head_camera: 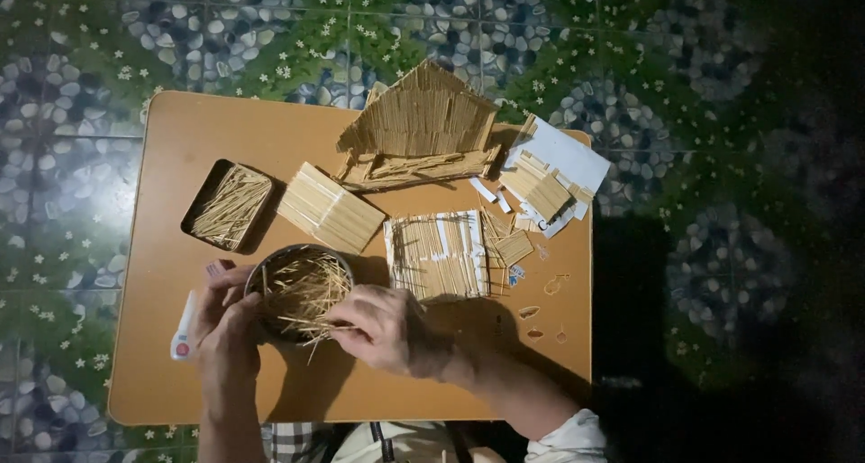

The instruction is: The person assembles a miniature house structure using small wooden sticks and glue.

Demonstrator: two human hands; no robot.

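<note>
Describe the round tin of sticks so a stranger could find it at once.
On the small wooden table, look at the near edge where both hands meet. The round tin sits between the left hand and right hand, full of loose sticks. Unlike the rectangular tray behind it, it is circular.

Two hands – left hand [225,323], right hand [378,328]. One round bowl [270,265] of sticks, one rectangular tray [203,197] – one glue tube [185,332]

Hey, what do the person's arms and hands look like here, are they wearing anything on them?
Both hands are bare: no gloves, and no rings or watch that show in this dim light. The left hand leads to a bare forearm with no sleeve in view. The right hand leads to a forearm that ends in a pushed-up white sleeve near the elbow.
</note>
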